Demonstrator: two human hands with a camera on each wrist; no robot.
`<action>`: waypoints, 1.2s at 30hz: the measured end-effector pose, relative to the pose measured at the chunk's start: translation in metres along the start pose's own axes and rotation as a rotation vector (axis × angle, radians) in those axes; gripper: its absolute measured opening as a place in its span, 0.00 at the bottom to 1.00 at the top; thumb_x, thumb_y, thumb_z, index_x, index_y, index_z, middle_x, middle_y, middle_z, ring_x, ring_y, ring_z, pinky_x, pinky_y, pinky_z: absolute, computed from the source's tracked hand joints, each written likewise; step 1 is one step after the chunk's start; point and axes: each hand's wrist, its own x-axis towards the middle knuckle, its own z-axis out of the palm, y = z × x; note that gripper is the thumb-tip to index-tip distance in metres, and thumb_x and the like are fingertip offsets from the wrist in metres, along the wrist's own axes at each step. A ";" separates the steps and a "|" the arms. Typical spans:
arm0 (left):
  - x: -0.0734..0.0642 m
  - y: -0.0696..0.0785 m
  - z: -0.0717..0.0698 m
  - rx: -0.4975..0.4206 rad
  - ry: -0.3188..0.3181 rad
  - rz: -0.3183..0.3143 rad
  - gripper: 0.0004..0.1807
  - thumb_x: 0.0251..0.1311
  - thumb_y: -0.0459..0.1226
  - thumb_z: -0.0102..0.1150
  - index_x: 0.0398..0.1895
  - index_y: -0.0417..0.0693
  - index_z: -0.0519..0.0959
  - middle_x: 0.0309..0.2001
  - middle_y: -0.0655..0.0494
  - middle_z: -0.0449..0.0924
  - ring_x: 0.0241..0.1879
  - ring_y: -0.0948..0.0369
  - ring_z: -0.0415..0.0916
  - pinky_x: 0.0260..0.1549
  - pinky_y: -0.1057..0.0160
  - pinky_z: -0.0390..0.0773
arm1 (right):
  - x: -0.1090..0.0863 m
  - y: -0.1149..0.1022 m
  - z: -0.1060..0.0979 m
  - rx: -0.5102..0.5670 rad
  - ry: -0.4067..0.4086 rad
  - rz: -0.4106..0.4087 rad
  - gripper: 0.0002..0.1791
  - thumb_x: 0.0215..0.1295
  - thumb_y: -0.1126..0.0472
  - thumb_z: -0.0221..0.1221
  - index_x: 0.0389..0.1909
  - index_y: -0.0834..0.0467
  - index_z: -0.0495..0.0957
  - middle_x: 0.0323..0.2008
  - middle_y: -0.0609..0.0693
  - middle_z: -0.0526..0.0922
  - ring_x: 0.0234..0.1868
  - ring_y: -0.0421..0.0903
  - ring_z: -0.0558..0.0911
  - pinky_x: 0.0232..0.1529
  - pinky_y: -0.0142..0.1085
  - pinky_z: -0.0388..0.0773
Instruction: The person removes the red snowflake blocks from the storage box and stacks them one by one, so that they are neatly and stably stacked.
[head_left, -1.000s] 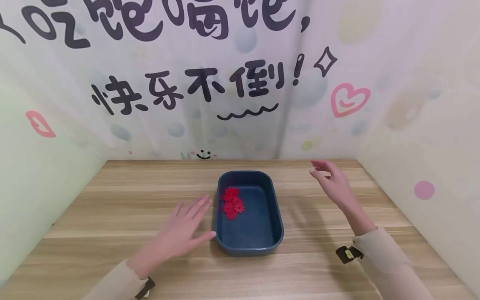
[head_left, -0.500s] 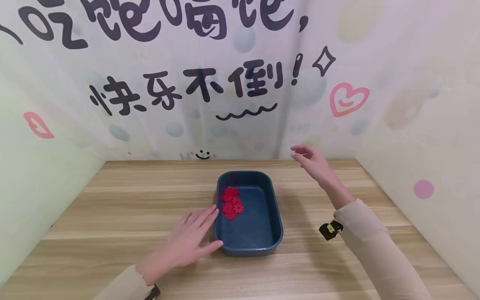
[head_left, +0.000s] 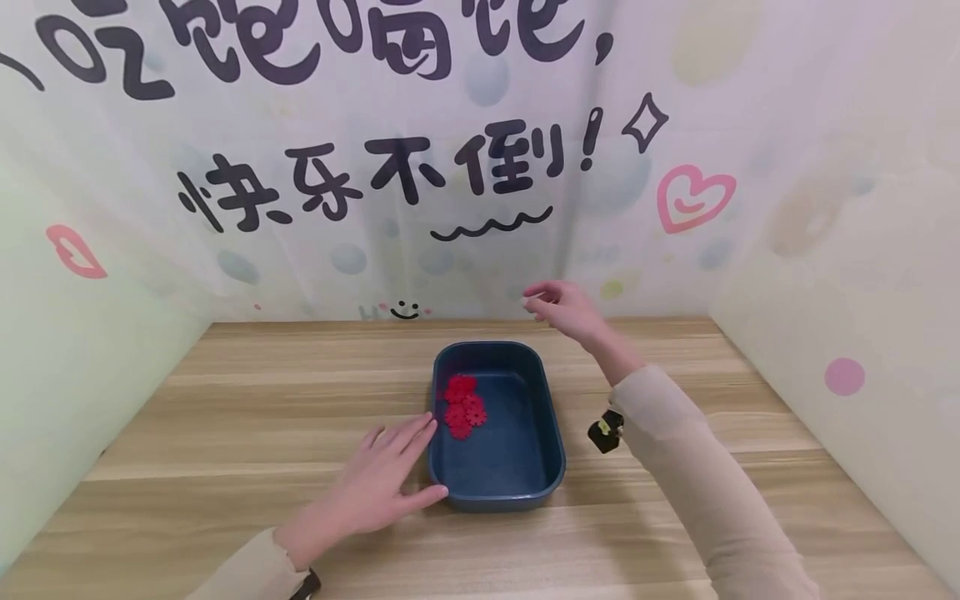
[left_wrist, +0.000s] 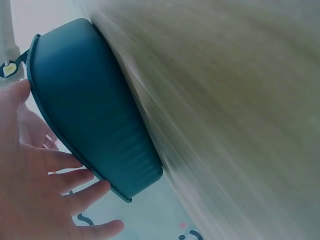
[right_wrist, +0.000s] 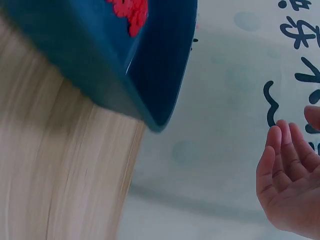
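A dark blue rectangular bin (head_left: 504,471) stands on the wooden table. Inside it, along its left wall, lie several small red toothed discs (head_left: 463,408), like toy gears. My left hand (head_left: 375,483) lies along the bin's left side with spread, straight fingers; in the left wrist view its fingertips meet the rim of the bin (left_wrist: 87,100). My right hand (head_left: 566,312) is raised above the table's back edge, beyond the bin's far right corner. In the right wrist view the palm of the right hand (right_wrist: 290,185) shows nothing in it, the fingers loosely bent.
A pale cloth backdrop (head_left: 315,275) with black lettering rises behind the table (head_left: 262,400). Light walls flank the table on the left (head_left: 90,358) and right (head_left: 840,308). A dark wrist strap (head_left: 606,431) sits at the right sleeve.
My right hand has swept left and slightly up, from the table's right side to behind the bin's far corner. The left hand has come right, up to the bin's rim.
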 end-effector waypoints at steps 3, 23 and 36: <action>0.000 0.000 0.000 -0.002 -0.003 -0.004 0.44 0.52 0.65 0.41 0.63 0.42 0.60 0.63 0.50 0.57 0.59 0.54 0.55 0.52 0.43 0.56 | 0.007 -0.005 0.015 -0.002 -0.060 0.007 0.16 0.60 0.56 0.55 0.45 0.61 0.74 0.37 0.58 0.77 0.33 0.50 0.76 0.33 0.39 0.73; 0.003 -0.001 -0.004 -0.008 -0.020 -0.011 0.44 0.51 0.65 0.44 0.62 0.42 0.62 0.62 0.50 0.58 0.58 0.54 0.57 0.52 0.44 0.56 | 0.025 0.006 0.098 -0.066 -0.311 0.084 0.16 0.54 0.56 0.61 0.42 0.59 0.75 0.30 0.51 0.77 0.32 0.51 0.76 0.32 0.37 0.74; 0.004 0.000 -0.005 -0.006 -0.032 -0.010 0.44 0.51 0.65 0.43 0.62 0.42 0.62 0.62 0.50 0.59 0.59 0.55 0.57 0.52 0.45 0.56 | 0.022 0.032 0.120 -0.146 -0.281 0.160 0.20 0.53 0.58 0.62 0.47 0.58 0.74 0.28 0.50 0.76 0.28 0.45 0.75 0.29 0.34 0.73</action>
